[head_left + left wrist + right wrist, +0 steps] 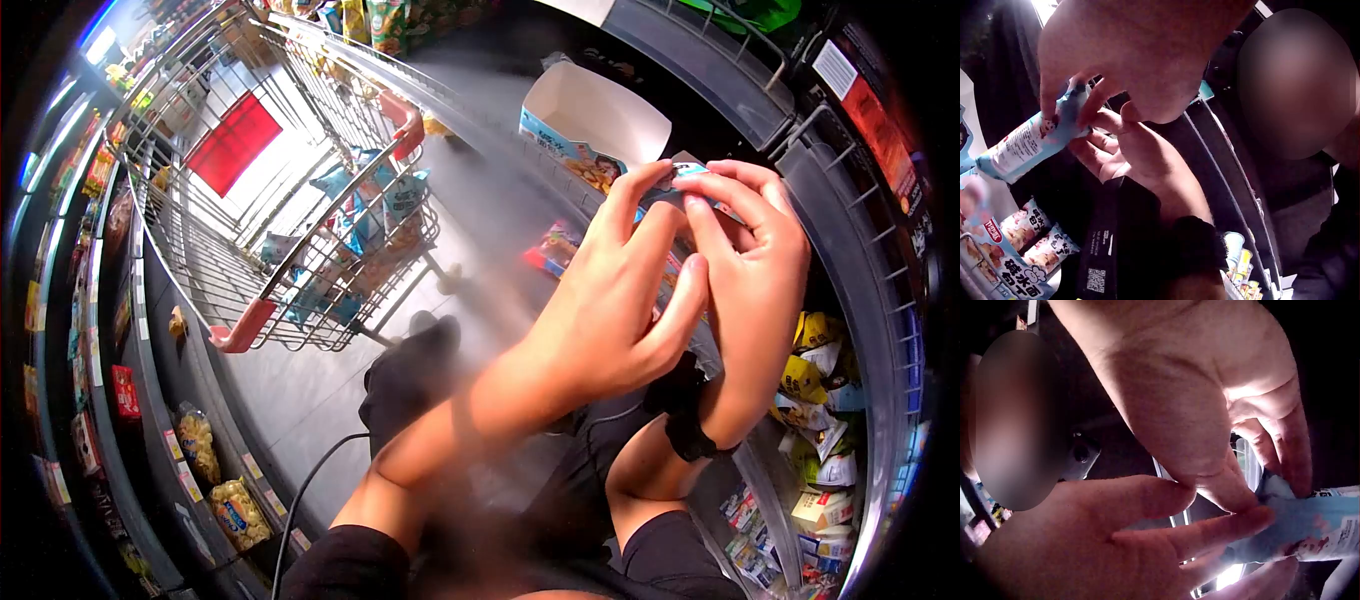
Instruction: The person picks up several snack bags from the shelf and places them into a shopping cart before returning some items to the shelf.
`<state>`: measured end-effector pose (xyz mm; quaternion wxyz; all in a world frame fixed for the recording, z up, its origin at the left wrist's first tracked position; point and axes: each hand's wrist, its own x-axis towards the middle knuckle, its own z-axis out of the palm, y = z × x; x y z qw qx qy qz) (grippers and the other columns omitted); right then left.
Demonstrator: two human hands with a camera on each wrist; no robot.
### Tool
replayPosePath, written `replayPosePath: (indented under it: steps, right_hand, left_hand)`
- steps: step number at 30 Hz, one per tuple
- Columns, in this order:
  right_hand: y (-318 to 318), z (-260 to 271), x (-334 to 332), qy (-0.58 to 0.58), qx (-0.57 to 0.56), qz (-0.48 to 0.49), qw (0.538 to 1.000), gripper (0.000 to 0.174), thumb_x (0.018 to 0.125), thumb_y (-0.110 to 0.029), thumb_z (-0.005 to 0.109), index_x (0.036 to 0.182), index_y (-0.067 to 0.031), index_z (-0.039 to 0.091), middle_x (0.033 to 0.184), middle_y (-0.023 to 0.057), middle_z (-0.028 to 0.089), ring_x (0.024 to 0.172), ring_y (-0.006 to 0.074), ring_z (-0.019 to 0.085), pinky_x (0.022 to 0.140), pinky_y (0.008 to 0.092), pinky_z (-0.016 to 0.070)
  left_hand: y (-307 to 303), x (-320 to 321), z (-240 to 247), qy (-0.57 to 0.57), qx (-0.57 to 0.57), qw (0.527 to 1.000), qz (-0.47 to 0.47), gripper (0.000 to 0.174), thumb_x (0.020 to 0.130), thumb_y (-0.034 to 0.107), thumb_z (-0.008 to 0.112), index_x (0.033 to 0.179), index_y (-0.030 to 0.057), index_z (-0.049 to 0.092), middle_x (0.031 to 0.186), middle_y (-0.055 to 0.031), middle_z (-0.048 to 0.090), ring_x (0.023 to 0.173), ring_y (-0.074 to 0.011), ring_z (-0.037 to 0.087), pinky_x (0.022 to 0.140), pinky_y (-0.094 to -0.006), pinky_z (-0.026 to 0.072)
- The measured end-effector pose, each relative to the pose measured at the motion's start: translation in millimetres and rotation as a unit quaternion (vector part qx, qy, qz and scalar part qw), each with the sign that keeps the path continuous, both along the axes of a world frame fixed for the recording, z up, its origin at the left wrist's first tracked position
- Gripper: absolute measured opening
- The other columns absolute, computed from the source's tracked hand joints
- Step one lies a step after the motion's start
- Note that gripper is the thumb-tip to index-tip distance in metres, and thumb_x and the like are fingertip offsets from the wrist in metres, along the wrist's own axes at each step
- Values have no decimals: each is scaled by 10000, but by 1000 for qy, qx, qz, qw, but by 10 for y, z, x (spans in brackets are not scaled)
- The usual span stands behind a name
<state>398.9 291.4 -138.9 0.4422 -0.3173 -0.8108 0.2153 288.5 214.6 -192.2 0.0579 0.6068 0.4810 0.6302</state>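
A light-blue snack packet (1022,147) is between my two hands; in the head view just a small piece of the packet (690,172) shows above the fingertips. My left hand (610,290) pinches its near end, the fingers bent over the wrapper. From the other side my right hand (755,240) grips the same end, its fingertips close against the left ones. In the right wrist view the packet (1310,528) reaches out to the right past the fingers. Its far end, in the left wrist view, overlaps an open cardboard display box (1007,262).
The display box (570,150) holds more small packets (1016,228). A shopping cart (265,310) with several blue bags stands to the left. Stocked shelves (150,330) line the far left. Bagged snacks (820,390) lie below the wire-edged shelf at the right.
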Motion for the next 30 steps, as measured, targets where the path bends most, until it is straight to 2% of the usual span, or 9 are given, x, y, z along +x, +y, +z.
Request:
replayPosePath:
  steps: [4,12,14,16,19,21,24,27,30]
  right_hand:
    - [-84,20,-69,61,-89,77,991,144,944,72,681,1066,57,756,1160,100,678,941,137,711,783,264,594]
    - [-202,-7,-496,174,-68,218,958,197,1031,26,581,1162,67,723,1292,122,642,1158,172,639,1017,305,505]
    - [-213,-66,-649,198,-76,246,946,203,1036,6,581,1164,47,733,1288,117,658,1139,161,642,1005,289,498]
    - [-164,-178,-847,216,-56,268,937,207,1041,-14,578,1164,36,737,1268,95,675,1127,148,645,998,282,496]
    - [-199,-410,-1176,301,-194,328,874,216,976,-52,668,1157,36,747,1235,126,682,1159,174,647,1014,310,510]
    - [-305,-485,-1362,356,-229,419,803,345,901,9,549,1205,44,708,1193,92,701,1099,160,658,993,312,527]
    - [-449,-499,-1515,309,-298,394,813,476,834,48,433,1236,50,687,1180,102,714,1038,167,673,964,316,550]
    - [-666,-480,-1676,303,-344,398,795,414,928,7,484,1307,37,647,1202,139,726,1058,197,686,966,340,565]
    - [-596,-774,-1984,266,-213,380,860,391,994,-122,569,1355,19,622,1266,173,702,1106,225,692,981,357,558]
  left_hand:
    - [-110,-68,34,22,28,998,46,291,905,121,674,1085,-84,573,1379,-379,459,1284,-542,493,1111,-552,403]
    - [-430,-349,264,133,64,971,190,492,845,123,708,1243,-135,573,1459,-393,359,1346,-540,437,1141,-544,408]
    - [-468,-402,280,158,67,958,230,548,827,127,723,1279,-144,574,1478,-401,338,1359,-543,422,1146,-545,408]
    - [-481,-525,253,170,84,949,250,464,824,139,720,1186,-118,586,1451,-409,354,1331,-546,430,1127,-564,398]
    - [-519,-660,228,179,68,935,300,374,823,159,715,1077,-86,589,1421,-417,377,1301,-555,435,1112,-592,375]
    - [-558,-713,239,181,32,920,346,361,825,171,710,1049,-76,574,1413,-417,390,1298,-562,431,1120,-609,354]
    - [-609,-844,221,167,15,905,391,263,829,122,705,1004,-26,576,1311,-333,515,1312,-498,476,1138,-549,360]
    - [-601,-984,181,122,53,904,406,316,879,133,685,1138,-20,587,1247,-270,582,1292,-444,515,1137,-481,382]
    - [-628,-1087,163,129,47,901,412,362,910,157,669,1213,-25,590,1250,-255,579,1277,-413,524,1132,-464,387]
